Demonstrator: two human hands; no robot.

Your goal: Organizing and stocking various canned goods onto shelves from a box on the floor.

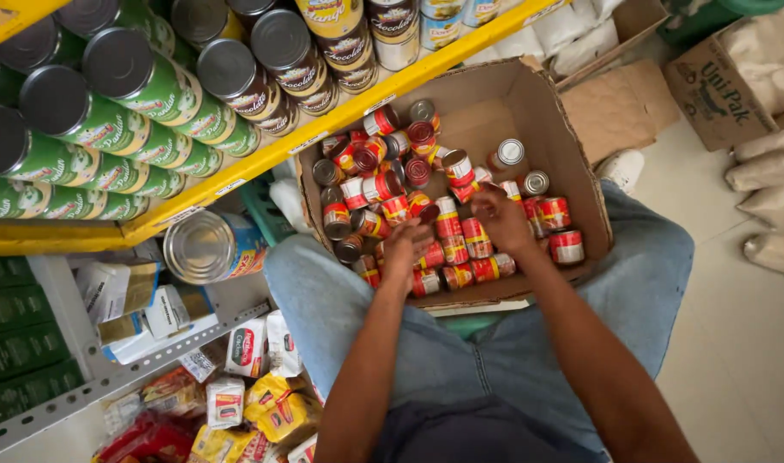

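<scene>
On lap: box (572, 146) rests across knees, keeping small red cans (447, 227) close | left hand (406, 249) curled down onto cans, grip unclear | right hand (501, 219) closed around one can | beside: yellow shelf (323, 129) stacked with green cans (143, 81), floor (735, 343) at right.

You are in a grocery shop: on your left a yellow-edged shelf (237, 167) carries stacked tins (143, 81), packets (246, 347) fill lower racks, and sacks (773, 184) lie far right.

Cardboard box (580, 154) of small red-labelled cans (460, 231)
</scene>
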